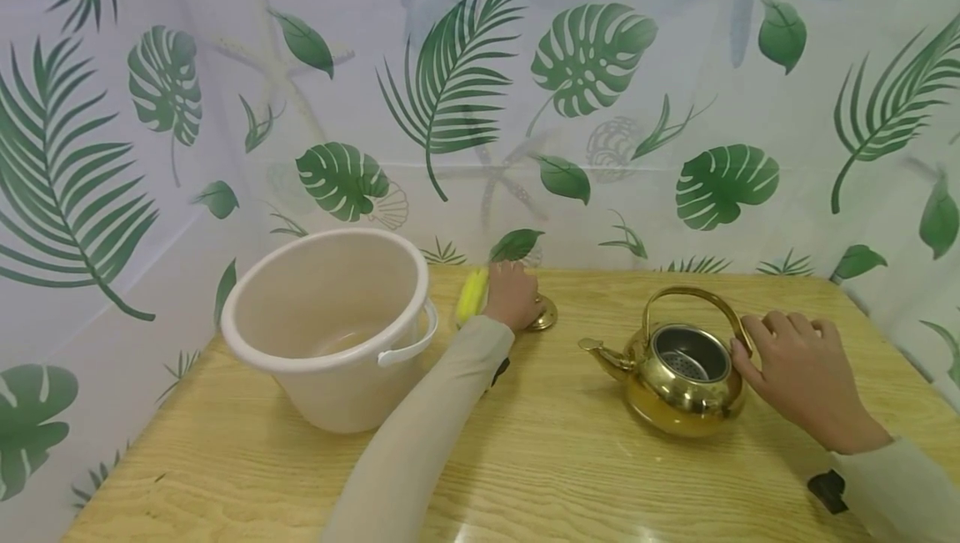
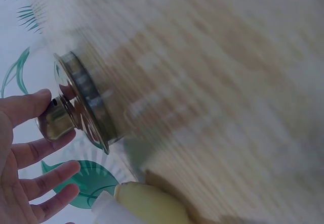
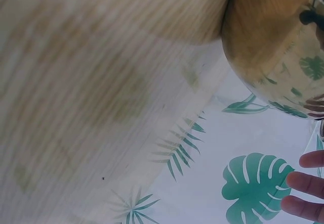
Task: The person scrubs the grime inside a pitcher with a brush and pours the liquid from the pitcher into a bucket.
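A round brass lid [image 1: 545, 314] with a knob is near the back middle of the table, close over the wood. My left hand [image 1: 513, 296] pinches its knob between thumb and forefinger; the other fingers spread free in the left wrist view. To the right stands an upright brass teapot [image 1: 678, 409], its top uncovered and a perforated strainer [image 1: 684, 365] inside. My right hand [image 1: 806, 372] holds the lower right end of the raised handle [image 1: 693, 291] with thumb and forefinger. Three straight fingers [image 3: 306, 183] show beside the shiny teapot body in the right wrist view.
A large cream bucket [image 1: 360, 397] with a white handle [image 1: 408, 349] stands at the left, close to my left forearm. Just left of my left hand lies a yellow rounded thing [image 1: 471, 296] with a white part. A leaf-patterned sheet [image 1: 480, 193] hangs behind the wooden table [image 1: 555, 460].
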A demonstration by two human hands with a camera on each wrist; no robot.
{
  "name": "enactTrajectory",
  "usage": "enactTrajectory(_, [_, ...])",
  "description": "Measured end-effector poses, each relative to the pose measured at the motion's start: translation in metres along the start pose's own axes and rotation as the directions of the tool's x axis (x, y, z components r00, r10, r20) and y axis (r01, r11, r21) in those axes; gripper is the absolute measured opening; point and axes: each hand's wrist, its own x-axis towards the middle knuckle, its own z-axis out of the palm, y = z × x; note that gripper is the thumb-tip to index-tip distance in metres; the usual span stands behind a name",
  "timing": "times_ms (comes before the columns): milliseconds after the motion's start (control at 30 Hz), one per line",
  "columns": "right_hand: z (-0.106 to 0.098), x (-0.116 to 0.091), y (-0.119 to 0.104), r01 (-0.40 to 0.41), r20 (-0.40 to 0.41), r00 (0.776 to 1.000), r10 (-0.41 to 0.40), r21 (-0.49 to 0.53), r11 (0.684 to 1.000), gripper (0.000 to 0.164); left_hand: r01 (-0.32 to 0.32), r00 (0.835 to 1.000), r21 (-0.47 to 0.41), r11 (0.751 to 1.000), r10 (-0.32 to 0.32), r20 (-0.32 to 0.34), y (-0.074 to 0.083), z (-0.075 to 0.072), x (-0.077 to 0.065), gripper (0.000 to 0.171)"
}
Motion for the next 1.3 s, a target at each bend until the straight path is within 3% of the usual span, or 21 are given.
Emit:
enactTrajectory(133, [0.001,0.001,0.000,0.007,-0.010,1.000,-0.007,-0.009,1.000,0.061,-0.002,1.000,-0.001,1.000,0.002,-0.017,0.000,0.004,0.001,0.036])
enactTrajectory(367, [0.001,0.001,0.000,0.007,-0.008,1.000,-0.007,0.002,1.000,0.064,0.009,1.000,-0.004,1.000,-0.010,-0.017,0.001,0.006,0.002,0.043])
enactTrajectory(667, [0.000,0.002,0.000,0.013,-0.023,1.000,-0.013,0.000,1.000,0.061,-0.016,0.996,-0.096,0.995,0.007,-0.092,-0.001,0.001,0.001,0.053])
enactTrajectory(900, [0.000,0.000,0.000,0.009,-0.008,1.000,-0.009,0.005,1.000,0.068,-0.038,0.991,-0.100,0.994,0.024,-0.134,-0.001,-0.003,-0.003,0.051])
enactTrajectory(1133, [0.001,-0.001,0.000,0.013,-0.006,1.000,-0.013,-0.002,1.000,0.067,-0.095,0.974,-0.133,0.987,0.064,-0.217,0.001,-0.016,-0.007,0.051])
enactTrajectory(1300, [0.000,0.000,0.000,0.008,-0.012,1.000,-0.008,0.000,1.000,0.065,-0.123,0.968,-0.114,0.986,0.094,-0.233,0.004,-0.027,-0.010,0.054])
